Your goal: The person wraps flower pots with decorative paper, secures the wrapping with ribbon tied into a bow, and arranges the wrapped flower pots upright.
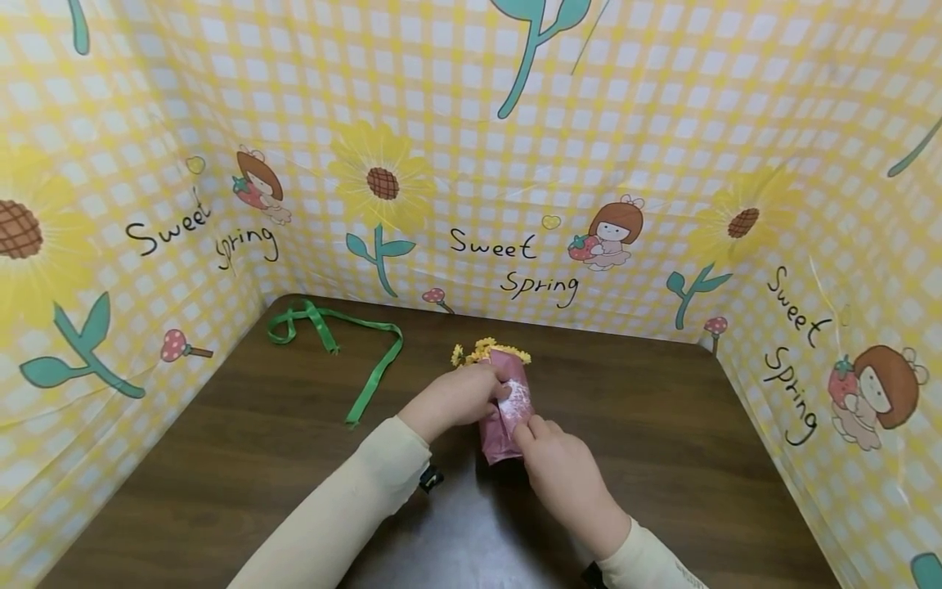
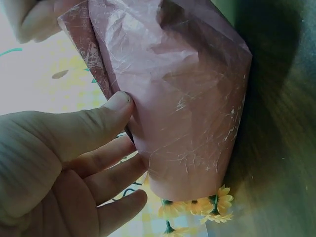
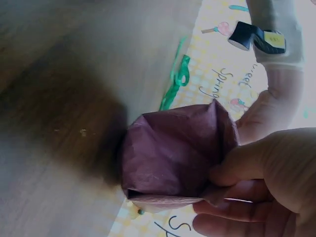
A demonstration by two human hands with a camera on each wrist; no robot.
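Observation:
A bunch of small yellow daisy-like flowers [image 1: 515,352] is wrapped in a sleeve of pink wrapping paper [image 1: 510,361] in the middle of the table. Blossoms [image 2: 217,207] poke out past the far end of the paper, and their stems are mostly hidden inside. My left hand [image 1: 467,397] holds the paper's overlapping edge, thumb on the outside and fingers behind it. Closer to me, my right hand [image 1: 562,470] pinches the edge near the lower end between thumb and fingers. From the right wrist, that end gapes as a creased mauve opening [image 3: 170,153].
A green ribbon [image 1: 383,364] lies loosely looped on the dark wooden table [image 1: 648,409], back left of the flowers. Yellow checked cloth [image 1: 471,188] with printed flowers rises around the back and sides. A black wrist device [image 3: 256,38] sits on the left sleeve.

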